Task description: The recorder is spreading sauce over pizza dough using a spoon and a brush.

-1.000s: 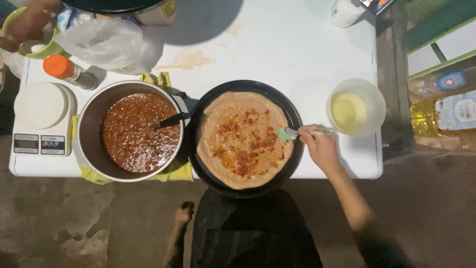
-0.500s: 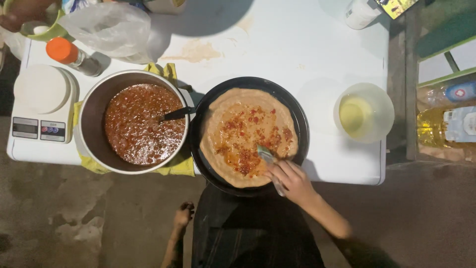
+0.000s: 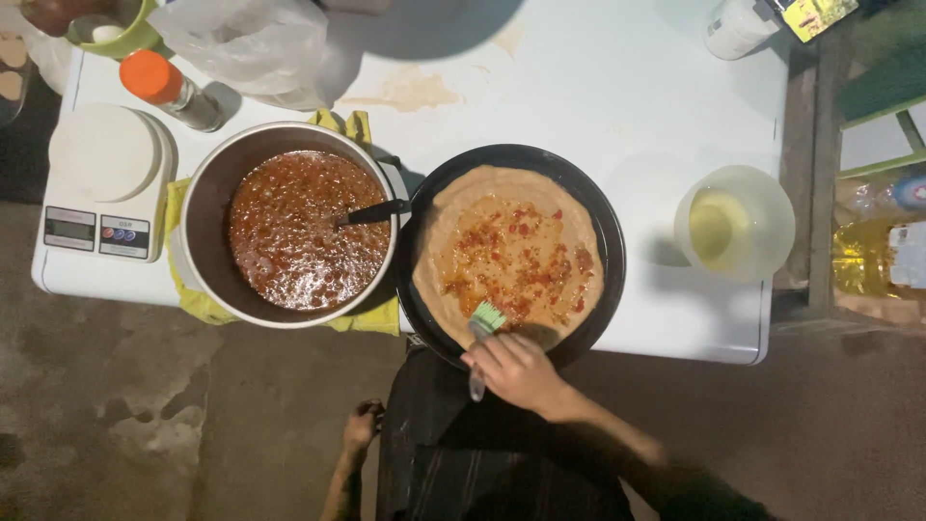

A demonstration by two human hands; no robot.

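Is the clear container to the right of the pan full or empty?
Partly filled: the clear container stands upright on the white table with yellow liquid pooled inside, well below its rim. No lid is visible.

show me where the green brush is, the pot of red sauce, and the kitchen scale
green brush point(image 3: 487, 316), head view, on its green bristle head.
pot of red sauce point(image 3: 207, 207), head view, on its bare inner wall.
kitchen scale point(image 3: 101, 154), head view, on its round white platform.

Right hand point(image 3: 521, 371) grips a green-bristled brush point(image 3: 485, 323), bristles down on the near edge of a round flatbread point(image 3: 508, 256) smeared with red sauce, sitting in a black pan point(image 3: 606, 232). Just left is a pot of chunky red sauce point(image 3: 289, 227) with a dark spoon point(image 3: 371, 212) in it. Left hand point(image 3: 362, 425) hangs down below the white table point(image 3: 579, 87). A kitchen scale point(image 3: 96, 193) sits at the far left, a tub of yellow liquid point(image 3: 733, 222) on the right.
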